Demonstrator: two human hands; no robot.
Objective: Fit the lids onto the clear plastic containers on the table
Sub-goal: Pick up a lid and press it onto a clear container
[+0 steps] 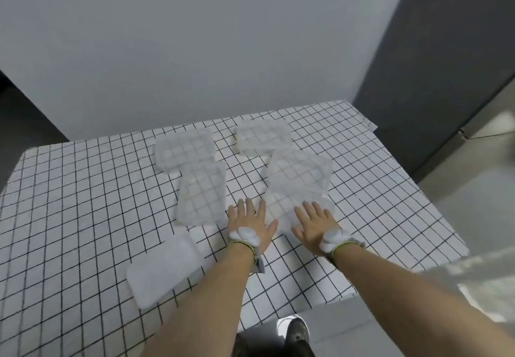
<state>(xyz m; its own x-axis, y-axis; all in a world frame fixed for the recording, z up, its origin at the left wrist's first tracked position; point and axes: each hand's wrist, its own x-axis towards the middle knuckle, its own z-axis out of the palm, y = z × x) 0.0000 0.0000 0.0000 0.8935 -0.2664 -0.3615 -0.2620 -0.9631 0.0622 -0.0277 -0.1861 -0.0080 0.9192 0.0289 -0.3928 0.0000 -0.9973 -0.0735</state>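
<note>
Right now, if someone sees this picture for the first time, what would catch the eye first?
The two bare hands, left and right, spread open and empty at the table's centre, each with a white wrist device. Around them lie clear plastic containers on the black-and-white grid tablecloth. A frosted lid lies near the left forearm.

A bench (83, 189) covered by a white black-gridded cloth is set against a plain pale grey wall (195, 36). At three o'clock, a dark grey panel (446, 64) and glossy floor (473, 189) are seen.
</note>
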